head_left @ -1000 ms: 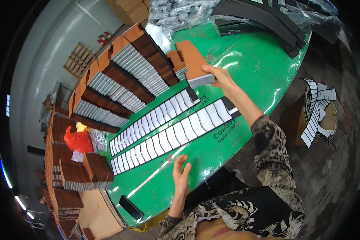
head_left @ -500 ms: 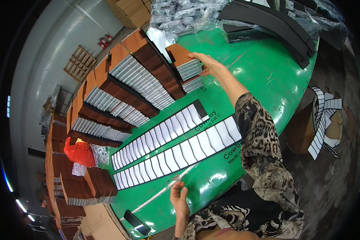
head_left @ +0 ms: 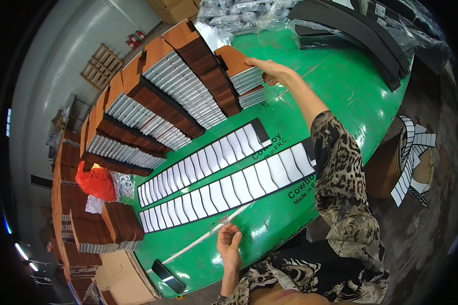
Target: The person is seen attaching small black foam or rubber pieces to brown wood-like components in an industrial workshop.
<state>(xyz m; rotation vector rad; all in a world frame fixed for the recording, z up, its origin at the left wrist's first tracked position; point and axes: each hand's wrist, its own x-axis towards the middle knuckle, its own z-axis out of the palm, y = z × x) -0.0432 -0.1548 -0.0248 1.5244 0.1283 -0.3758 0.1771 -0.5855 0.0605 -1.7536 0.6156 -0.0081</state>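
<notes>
A short stack of brown wood-look panels with silvery edges (head_left: 232, 60) stands at the far middle of the green table. My right hand (head_left: 269, 70) grips its right end, thumb on top and fingers down the side. At the near edge my left hand (head_left: 230, 246) hovers with loosely curled fingers, thumb apart, and nothing visible in it. Two long black strips lie side by side between my hands: the farther strip (head_left: 203, 163) and the nearer strip (head_left: 224, 195), both covered with rows of white pieces.
Tall rows of brown panel stacks (head_left: 180, 71) line the far left. A red plastic bag (head_left: 95, 183) sits at the left beside more stacks. A phone (head_left: 168, 277) lies near the front edge. Curved black panels (head_left: 356, 38) and plastic-wrapped parts (head_left: 244, 15) occupy the back. A bin (head_left: 384, 170) stands right.
The view has shifted slightly. My right hand keeps its grip at the end of the short stack. My left hand stays near the front edge, its fingers still curled.
</notes>
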